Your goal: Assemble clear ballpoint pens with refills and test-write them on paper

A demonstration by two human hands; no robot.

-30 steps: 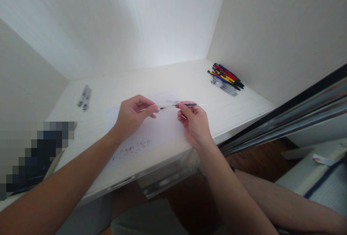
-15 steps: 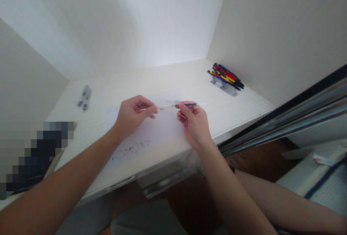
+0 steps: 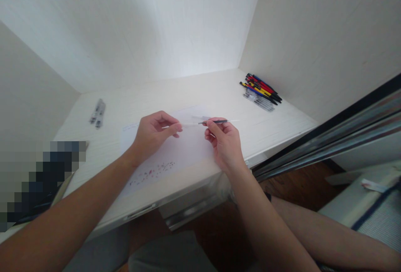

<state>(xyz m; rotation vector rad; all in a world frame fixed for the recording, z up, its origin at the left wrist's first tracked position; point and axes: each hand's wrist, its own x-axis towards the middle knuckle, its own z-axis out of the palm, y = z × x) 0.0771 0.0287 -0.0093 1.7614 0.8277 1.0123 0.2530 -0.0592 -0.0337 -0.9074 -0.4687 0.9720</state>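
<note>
My left hand is in a pinch above the paper, thumb against fingertips, on a thin whitish see-through tube that points right. My right hand pinches a slim pen refill with a dark middle and a clear tail sticking out to the right. The refill's narrow tip points at the tube's end; whether they touch I cannot tell. Beneath both hands lies a white sheet of paper with small dark and reddish marks near its front edge. Just behind the fingertips, a clear piece rests on the sheet.
Red, yellow, blue and black pens lie heaped at the back right, with several clear pen parts in front. Blurry clear pieces with dark ends lie on the left of the white desk. Panels enclose its back and sides.
Both hands stay almost in place. The dark spot seen between them before no longer shows; the tube there now looks whitish and straighter.
</note>
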